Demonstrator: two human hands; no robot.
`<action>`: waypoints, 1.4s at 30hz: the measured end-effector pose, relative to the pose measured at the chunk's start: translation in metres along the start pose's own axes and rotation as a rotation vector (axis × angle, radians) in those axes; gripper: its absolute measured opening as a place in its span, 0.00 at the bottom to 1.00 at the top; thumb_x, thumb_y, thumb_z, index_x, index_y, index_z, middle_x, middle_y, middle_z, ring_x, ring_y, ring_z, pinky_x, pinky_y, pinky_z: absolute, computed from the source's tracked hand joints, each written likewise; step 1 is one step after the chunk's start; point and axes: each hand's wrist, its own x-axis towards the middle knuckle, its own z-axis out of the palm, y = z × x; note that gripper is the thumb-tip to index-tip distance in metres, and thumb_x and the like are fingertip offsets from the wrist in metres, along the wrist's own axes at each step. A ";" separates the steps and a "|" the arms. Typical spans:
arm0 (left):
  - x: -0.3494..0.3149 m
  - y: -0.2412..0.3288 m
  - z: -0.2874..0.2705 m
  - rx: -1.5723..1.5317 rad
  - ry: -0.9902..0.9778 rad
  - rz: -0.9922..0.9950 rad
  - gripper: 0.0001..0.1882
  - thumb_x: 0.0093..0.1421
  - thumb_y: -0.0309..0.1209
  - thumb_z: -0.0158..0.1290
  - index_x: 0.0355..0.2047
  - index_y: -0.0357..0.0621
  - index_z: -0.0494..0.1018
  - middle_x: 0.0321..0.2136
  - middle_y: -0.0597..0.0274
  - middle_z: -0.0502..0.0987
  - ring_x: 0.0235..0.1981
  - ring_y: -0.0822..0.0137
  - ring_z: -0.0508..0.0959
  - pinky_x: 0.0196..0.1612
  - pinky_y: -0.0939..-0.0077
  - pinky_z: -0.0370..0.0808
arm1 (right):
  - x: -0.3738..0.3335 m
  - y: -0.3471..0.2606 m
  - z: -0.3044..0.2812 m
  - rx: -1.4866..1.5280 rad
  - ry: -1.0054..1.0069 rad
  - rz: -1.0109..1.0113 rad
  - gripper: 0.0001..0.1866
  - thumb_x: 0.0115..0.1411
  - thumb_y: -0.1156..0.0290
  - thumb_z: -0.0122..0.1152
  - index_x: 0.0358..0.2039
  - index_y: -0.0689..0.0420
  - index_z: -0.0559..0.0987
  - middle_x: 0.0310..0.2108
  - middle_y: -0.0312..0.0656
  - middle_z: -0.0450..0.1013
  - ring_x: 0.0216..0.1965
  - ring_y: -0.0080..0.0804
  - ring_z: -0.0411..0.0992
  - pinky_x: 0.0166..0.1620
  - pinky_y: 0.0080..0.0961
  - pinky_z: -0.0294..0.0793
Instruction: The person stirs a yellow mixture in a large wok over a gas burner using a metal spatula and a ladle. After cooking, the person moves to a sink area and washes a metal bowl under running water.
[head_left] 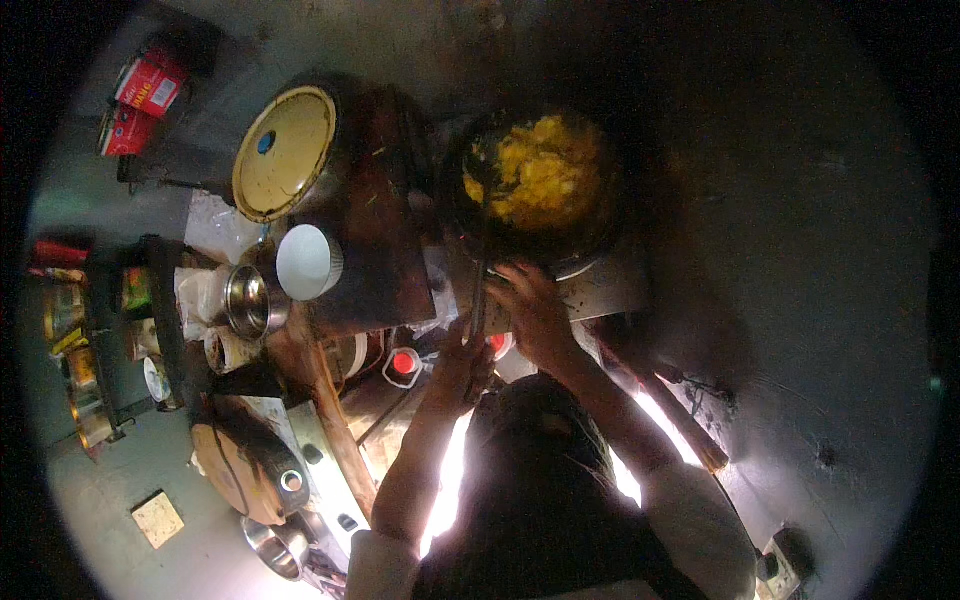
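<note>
A dark wok point(600, 225) at the top centre holds a heap of chunky yellow food point(540, 170). A long utensil with a dark handle point(479, 300) runs up over its left side, its working end lost among the dark wok and the food. My left hand point(466, 355) is closed round the lower part of this handle. Just right of the handle, my right hand point(528, 308) reaches to the wok's near rim, fingers stretched and apart. Whether its fingertips touch the rim or the handle is hard to tell in the dim light.
Left of the wok, a white bowl point(309, 262) stands on a dark counter point(375, 290), with a yellow enamel lid point(285, 155) behind it. A steel pot point(250, 302) and a round wooden board point(235, 470) are farther left. A dark wall point(800, 250) is at right.
</note>
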 end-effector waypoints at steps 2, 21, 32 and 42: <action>-0.004 0.010 0.003 -0.479 -0.097 -0.638 0.18 0.49 0.21 0.47 0.42 0.40 0.65 0.44 0.49 0.68 0.43 0.59 0.71 0.37 0.73 0.73 | 0.017 0.008 0.022 0.056 -0.045 -0.172 0.20 0.38 0.81 0.56 0.37 0.57 0.71 0.40 0.45 0.65 0.45 0.44 0.63 0.50 0.42 0.60; 0.056 0.060 0.015 -1.577 -0.178 -0.905 0.20 0.59 0.30 0.41 0.53 0.51 0.55 0.23 0.67 0.67 0.16 0.78 0.64 0.13 0.90 0.60 | 0.053 0.094 0.028 0.617 -0.424 0.347 0.05 0.39 0.73 0.58 0.16 0.53 0.70 0.17 0.39 0.64 0.21 0.32 0.62 0.25 0.30 0.59; 0.077 0.080 0.017 -1.619 -0.123 -1.022 0.20 0.61 0.35 0.39 0.54 0.54 0.53 0.22 0.71 0.65 0.11 0.82 0.58 0.12 0.87 0.57 | 0.015 0.102 0.044 0.815 -0.448 0.357 0.09 0.39 0.71 0.58 0.11 0.51 0.66 0.15 0.34 0.63 0.24 0.30 0.65 0.27 0.26 0.62; 0.059 0.054 0.016 -1.811 -0.170 -0.904 0.25 0.58 0.27 0.41 0.56 0.50 0.51 0.30 0.64 0.68 0.21 0.80 0.66 0.20 0.87 0.65 | 0.044 0.081 0.027 0.576 -0.378 0.001 0.13 0.43 0.65 0.60 0.13 0.53 0.65 0.15 0.35 0.60 0.18 0.31 0.61 0.26 0.29 0.60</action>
